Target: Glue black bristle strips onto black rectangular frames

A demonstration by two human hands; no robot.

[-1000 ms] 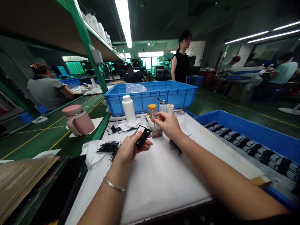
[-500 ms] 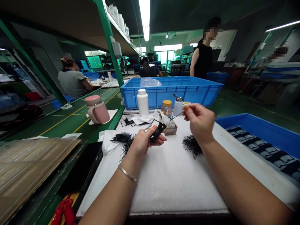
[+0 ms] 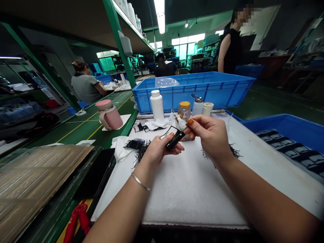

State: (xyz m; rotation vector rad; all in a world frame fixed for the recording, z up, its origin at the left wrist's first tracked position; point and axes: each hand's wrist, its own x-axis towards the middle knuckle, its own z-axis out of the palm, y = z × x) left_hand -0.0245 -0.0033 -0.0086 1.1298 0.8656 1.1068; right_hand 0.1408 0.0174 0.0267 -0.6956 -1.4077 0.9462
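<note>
My left hand (image 3: 159,150) grips a small flat black part (image 3: 175,139) above the white foam mat (image 3: 182,189). My right hand (image 3: 210,135) is pinched on a thin metal tool (image 3: 178,124), its tip at the top end of the black part. A loose heap of thin black strips (image 3: 234,152) lies on the mat behind my right wrist. More black strips (image 3: 138,150) lie left of my left hand beside a white cloth (image 3: 118,152).
A white bottle (image 3: 156,104), a yellow-lidded jar (image 3: 184,109) and a pump dispenser (image 3: 197,104) stand before a blue crate (image 3: 202,89). A pink jug (image 3: 109,114) sits left. A blue tray of black parts (image 3: 298,141) lies right. People sit and stand behind.
My right hand has come down and left with the thin tool, from raised beside the bottles to the top of the black part. My left hand has kept hold of the part.
</note>
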